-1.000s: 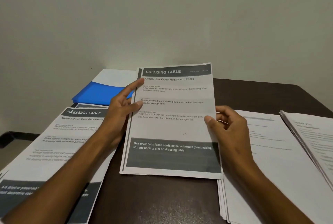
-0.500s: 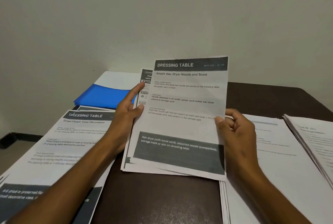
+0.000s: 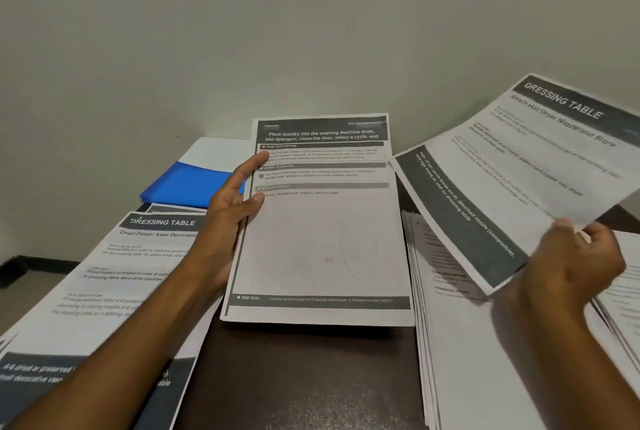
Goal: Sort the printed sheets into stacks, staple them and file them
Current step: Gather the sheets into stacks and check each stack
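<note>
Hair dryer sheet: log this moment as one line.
right hand: pinches hair dryer sheet, raised over right stack | left hand: holds laundry sheet

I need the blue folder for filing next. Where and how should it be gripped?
Grip the blue folder by its near-left corner, coming from the left. That corner juts clear, while the left hand and its washing-machine sheets block the right side.
</note>
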`<state>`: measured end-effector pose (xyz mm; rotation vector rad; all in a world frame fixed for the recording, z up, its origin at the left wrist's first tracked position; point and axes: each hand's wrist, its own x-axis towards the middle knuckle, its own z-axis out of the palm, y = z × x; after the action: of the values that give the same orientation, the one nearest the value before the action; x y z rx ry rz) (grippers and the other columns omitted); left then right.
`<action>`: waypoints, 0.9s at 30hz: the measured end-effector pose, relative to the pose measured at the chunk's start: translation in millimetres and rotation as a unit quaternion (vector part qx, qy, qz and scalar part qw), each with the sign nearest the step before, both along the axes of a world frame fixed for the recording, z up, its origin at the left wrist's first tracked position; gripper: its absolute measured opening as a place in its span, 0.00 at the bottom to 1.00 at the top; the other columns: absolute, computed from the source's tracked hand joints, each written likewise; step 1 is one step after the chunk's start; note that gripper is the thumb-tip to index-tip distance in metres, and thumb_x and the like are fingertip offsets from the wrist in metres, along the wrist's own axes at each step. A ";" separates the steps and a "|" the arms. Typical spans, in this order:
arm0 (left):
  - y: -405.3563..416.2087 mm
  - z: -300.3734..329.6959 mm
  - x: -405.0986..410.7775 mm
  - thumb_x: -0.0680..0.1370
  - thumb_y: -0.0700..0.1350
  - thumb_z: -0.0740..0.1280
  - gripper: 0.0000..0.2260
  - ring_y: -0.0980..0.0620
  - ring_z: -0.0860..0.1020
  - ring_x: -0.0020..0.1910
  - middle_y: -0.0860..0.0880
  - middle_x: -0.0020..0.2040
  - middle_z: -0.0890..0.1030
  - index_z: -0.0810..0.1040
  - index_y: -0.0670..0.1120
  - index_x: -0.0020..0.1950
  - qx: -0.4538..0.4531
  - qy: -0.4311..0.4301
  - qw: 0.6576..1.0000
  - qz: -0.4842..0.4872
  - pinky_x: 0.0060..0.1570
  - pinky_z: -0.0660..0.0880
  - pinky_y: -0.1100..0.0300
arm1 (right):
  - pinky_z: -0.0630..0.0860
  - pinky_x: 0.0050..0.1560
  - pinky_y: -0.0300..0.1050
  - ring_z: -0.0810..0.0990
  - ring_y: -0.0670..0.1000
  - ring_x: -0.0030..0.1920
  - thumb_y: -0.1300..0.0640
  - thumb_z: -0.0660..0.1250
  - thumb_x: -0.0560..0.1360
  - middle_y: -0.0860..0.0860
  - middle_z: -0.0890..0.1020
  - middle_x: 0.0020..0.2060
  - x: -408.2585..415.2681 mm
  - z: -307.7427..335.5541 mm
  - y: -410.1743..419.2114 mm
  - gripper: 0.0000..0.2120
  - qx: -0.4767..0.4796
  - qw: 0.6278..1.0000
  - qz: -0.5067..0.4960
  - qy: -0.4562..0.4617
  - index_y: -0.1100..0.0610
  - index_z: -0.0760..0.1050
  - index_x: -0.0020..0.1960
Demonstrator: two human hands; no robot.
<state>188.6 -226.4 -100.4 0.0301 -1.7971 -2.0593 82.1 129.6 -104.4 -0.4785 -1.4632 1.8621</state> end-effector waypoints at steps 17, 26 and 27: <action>1.2 -4.5 -0.6 0.86 0.35 0.58 0.17 0.42 0.77 0.71 0.46 0.72 0.79 0.76 0.43 0.73 0.060 -0.020 0.998 -0.006 0.73 0.71 0.40 | 0.86 0.45 0.45 0.89 0.50 0.49 0.55 0.64 0.85 0.48 0.89 0.51 51.3 8.1 -56.3 0.08 0.191 0.909 0.370 0.005 0.55 0.79 0.61; 10.6 -3.4 1.6 0.86 0.37 0.57 0.17 0.40 0.79 0.69 0.43 0.70 0.80 0.75 0.41 0.73 0.087 -0.040 0.994 -0.049 0.66 0.77 0.42 | 0.87 0.49 0.49 0.88 0.53 0.50 0.50 0.60 0.85 0.51 0.88 0.50 62.2 4.4 -77.1 0.15 0.187 0.862 0.471 -0.002 0.57 0.80 0.61; 11.8 -3.2 1.9 0.86 0.37 0.57 0.16 0.40 0.80 0.68 0.44 0.70 0.80 0.75 0.41 0.73 0.088 -0.043 0.994 -0.048 0.65 0.78 0.43 | 0.87 0.47 0.48 0.88 0.53 0.49 0.49 0.59 0.85 0.51 0.88 0.49 61.7 2.1 -78.3 0.15 0.190 0.860 0.474 -0.007 0.57 0.80 0.60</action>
<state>190.4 -214.6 -103.6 0.0841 -1.6898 -2.3128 143.8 51.3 -102.2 0.5410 -2.2506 2.1385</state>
